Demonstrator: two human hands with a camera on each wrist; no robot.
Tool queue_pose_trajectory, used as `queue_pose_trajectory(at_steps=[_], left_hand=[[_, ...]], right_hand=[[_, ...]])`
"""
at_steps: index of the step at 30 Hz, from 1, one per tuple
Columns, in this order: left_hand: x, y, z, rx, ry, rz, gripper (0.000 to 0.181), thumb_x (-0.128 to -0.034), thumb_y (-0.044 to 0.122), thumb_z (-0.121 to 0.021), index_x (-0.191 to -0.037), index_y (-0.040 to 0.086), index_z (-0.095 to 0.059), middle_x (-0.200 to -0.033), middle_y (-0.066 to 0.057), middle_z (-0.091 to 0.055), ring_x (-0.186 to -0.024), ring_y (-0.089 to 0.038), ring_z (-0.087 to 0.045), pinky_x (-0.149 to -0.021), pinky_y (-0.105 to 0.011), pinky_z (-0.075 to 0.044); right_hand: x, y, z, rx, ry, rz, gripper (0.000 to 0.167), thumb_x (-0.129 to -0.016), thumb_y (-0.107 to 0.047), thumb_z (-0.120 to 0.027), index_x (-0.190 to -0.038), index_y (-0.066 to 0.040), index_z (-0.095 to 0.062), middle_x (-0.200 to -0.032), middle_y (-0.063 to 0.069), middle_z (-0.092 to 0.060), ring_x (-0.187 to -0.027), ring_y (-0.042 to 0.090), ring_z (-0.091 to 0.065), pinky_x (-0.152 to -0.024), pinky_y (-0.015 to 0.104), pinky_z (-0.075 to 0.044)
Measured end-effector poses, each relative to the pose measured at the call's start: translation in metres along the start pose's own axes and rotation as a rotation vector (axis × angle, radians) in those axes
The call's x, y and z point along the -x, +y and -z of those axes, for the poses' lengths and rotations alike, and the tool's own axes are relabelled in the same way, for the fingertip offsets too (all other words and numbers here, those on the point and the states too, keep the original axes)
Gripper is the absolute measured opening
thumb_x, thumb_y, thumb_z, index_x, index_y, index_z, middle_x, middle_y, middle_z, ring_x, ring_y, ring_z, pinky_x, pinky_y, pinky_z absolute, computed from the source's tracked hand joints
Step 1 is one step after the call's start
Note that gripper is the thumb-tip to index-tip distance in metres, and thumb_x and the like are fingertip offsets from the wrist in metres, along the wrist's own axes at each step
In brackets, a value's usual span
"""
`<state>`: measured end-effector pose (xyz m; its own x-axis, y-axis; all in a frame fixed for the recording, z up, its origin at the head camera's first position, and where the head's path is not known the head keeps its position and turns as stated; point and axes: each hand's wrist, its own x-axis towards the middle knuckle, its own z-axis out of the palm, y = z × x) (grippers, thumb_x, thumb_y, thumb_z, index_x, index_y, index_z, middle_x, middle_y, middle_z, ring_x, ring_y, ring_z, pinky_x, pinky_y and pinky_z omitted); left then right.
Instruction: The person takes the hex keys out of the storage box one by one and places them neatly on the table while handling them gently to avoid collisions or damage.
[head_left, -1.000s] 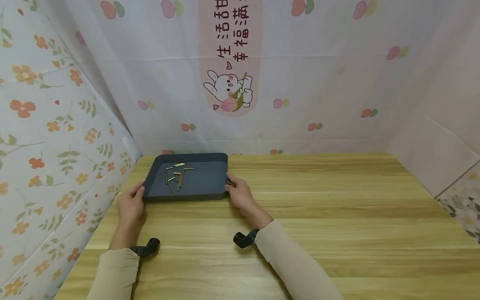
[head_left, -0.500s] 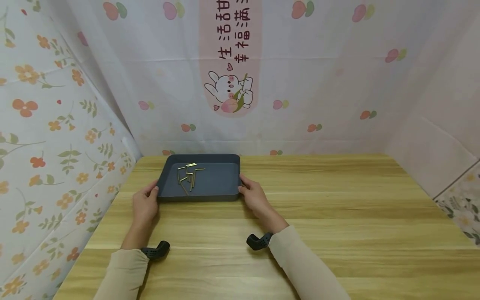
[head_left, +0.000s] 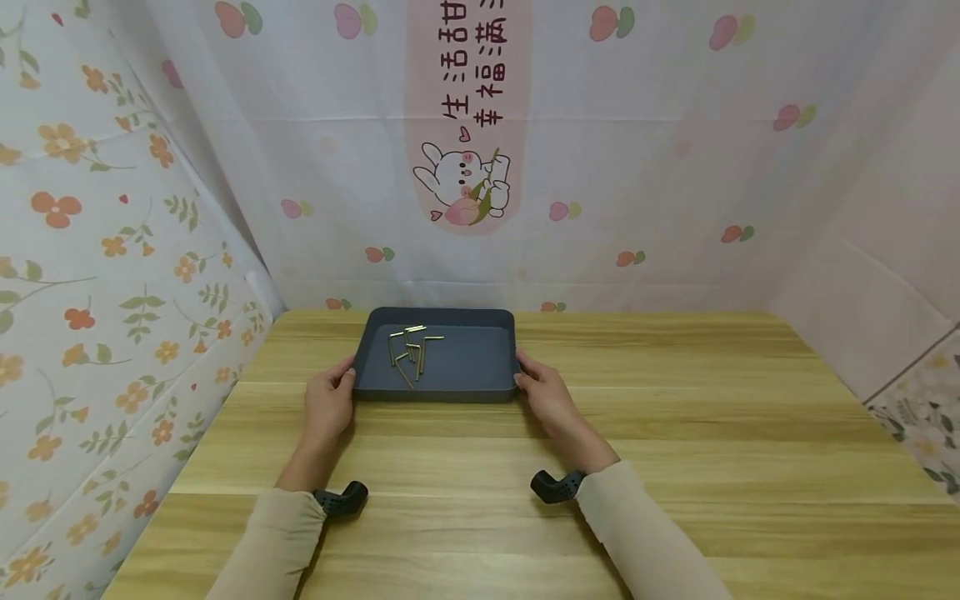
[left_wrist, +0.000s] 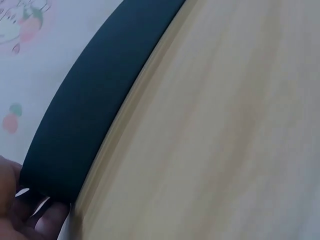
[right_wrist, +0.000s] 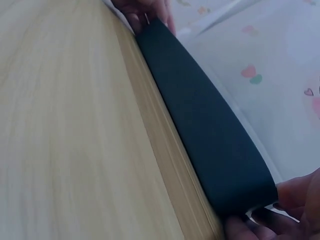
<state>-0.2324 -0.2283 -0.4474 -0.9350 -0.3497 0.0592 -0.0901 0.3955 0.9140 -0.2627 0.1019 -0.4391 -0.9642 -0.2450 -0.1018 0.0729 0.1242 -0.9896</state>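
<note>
**Grey-blue tray (head_left: 474, 360) pinched at both ends**

Beige-sleeved forearms (head_left: 648, 533) converge forward over the wooden desk (head_left: 450, 517). The left hand (head_left: 328, 406) pinches the tray's near left corner, the right hand (head_left: 551, 400) its right end by the near corner. The tray is near the desk's far edge, L-shaped gold-toned rods (head_left: 422, 357) lying in its left half; a printed cloth (head_left: 637, 167) hangs behind.

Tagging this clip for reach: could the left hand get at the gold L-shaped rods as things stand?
Probably yes, once it lets go: the left hand grips the tray, but the gold L-shaped rods lie uncovered toward that side.
</note>
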Motion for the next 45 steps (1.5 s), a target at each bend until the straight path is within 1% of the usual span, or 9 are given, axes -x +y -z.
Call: queue_pose_trajectory(at_steps=[6,12,15,21,25,29,34,40,45], left_hand=[[0.003,0.006,-0.019,0.008,0.004,-0.023,0.039,-0.1044,0.012,-0.048,-0.14,-0.002,-0.058,-0.143,-0.024,-0.057,-0.14,-0.033,-0.049,-0.116,-0.047,-0.041],[0.006,0.012,-0.034,0.039,0.024,-0.036,0.038,-0.1033,0.011,-0.05,-0.136,-0.003,-0.061,-0.139,-0.023,-0.06,-0.137,-0.032,-0.053,-0.112,-0.047,-0.045],[0.006,0.016,-0.04,0.041,0.034,-0.051,0.037,-0.1025,0.011,-0.052,-0.135,-0.003,-0.063,-0.137,-0.023,-0.062,-0.135,-0.032,-0.055,-0.111,-0.047,-0.046],[0.005,0.023,-0.058,0.049,0.018,-0.081,0.036,-0.1013,0.011,-0.054,-0.133,-0.002,-0.064,-0.134,-0.022,-0.064,-0.132,-0.032,-0.058,-0.109,-0.047,-0.048],[0.005,0.025,-0.069,0.062,0.019,-0.098,0.035,-0.101,0.009,-0.054,-0.132,-0.003,-0.065,-0.133,-0.022,-0.065,-0.13,-0.031,-0.059,-0.107,-0.046,-0.049],[0.006,0.03,-0.08,0.094,0.004,-0.117,0.034,-0.1007,0.008,-0.055,-0.132,-0.003,-0.064,-0.133,-0.021,-0.065,-0.13,-0.03,-0.059,-0.107,-0.046,-0.049],[0.009,0.034,-0.094,0.123,-0.019,-0.101,0.034,-0.1001,0.009,-0.056,-0.131,-0.002,-0.065,-0.132,-0.019,-0.066,-0.13,-0.029,-0.06,-0.107,-0.045,-0.05],[0.01,0.034,-0.098,0.132,-0.025,-0.089,0.035,-0.1,0.012,-0.057,-0.131,-0.002,-0.066,-0.133,-0.018,-0.066,-0.132,-0.028,-0.059,-0.109,-0.044,-0.048],[0.012,0.035,-0.097,0.134,-0.026,-0.09,0.035,-0.1003,0.014,-0.058,-0.132,0.0,-0.066,-0.134,-0.016,-0.066,-0.131,-0.026,-0.059,-0.109,-0.043,-0.049]], right_hand=[[0.003,0.003,0.02,0.011,0.013,-0.002,0.055,-0.108,-0.004,-0.036,-0.161,-0.004,-0.021,-0.169,0.019,-0.014,-0.155,0.036,-0.021,-0.118,0.053,-0.034],[0.006,0.003,0.035,0.042,0.006,-0.007,0.056,-0.108,-0.005,-0.034,-0.162,-0.006,-0.019,-0.17,0.017,-0.01,-0.156,0.036,-0.018,-0.118,0.053,-0.033],[0.006,0.003,0.042,0.061,0.024,-0.011,0.056,-0.108,-0.005,-0.034,-0.162,-0.006,-0.02,-0.17,0.018,-0.011,-0.156,0.036,-0.017,-0.118,0.053,-0.033],[0.008,0.004,0.06,0.073,0.06,-0.031,0.055,-0.108,-0.006,-0.035,-0.162,-0.007,-0.02,-0.17,0.018,-0.012,-0.157,0.035,-0.015,-0.121,0.051,-0.031],[0.008,0.006,0.075,0.042,0.029,-0.049,0.056,-0.109,-0.007,-0.035,-0.162,-0.008,-0.017,-0.17,0.017,-0.009,-0.157,0.036,-0.014,-0.122,0.052,-0.029],[0.01,0.008,0.093,-0.01,-0.026,-0.06,0.058,-0.109,-0.009,-0.035,-0.163,-0.007,-0.013,-0.17,0.018,-0.003,-0.157,0.037,-0.009,-0.123,0.053,-0.024],[0.013,0.01,0.112,-0.043,-0.05,-0.059,0.059,-0.109,-0.008,-0.035,-0.163,-0.006,-0.011,-0.17,0.02,-0.003,-0.157,0.038,-0.009,-0.124,0.054,-0.021],[0.013,0.014,0.119,-0.052,-0.052,-0.041,0.058,-0.109,-0.007,-0.035,-0.162,-0.006,-0.012,-0.17,0.02,-0.007,-0.156,0.038,-0.014,-0.124,0.054,-0.021],[0.014,0.014,0.117,-0.026,-0.035,-0.055,0.059,-0.109,-0.008,-0.035,-0.163,-0.007,-0.011,-0.17,0.019,-0.003,-0.157,0.037,-0.01,-0.124,0.054,-0.021]])
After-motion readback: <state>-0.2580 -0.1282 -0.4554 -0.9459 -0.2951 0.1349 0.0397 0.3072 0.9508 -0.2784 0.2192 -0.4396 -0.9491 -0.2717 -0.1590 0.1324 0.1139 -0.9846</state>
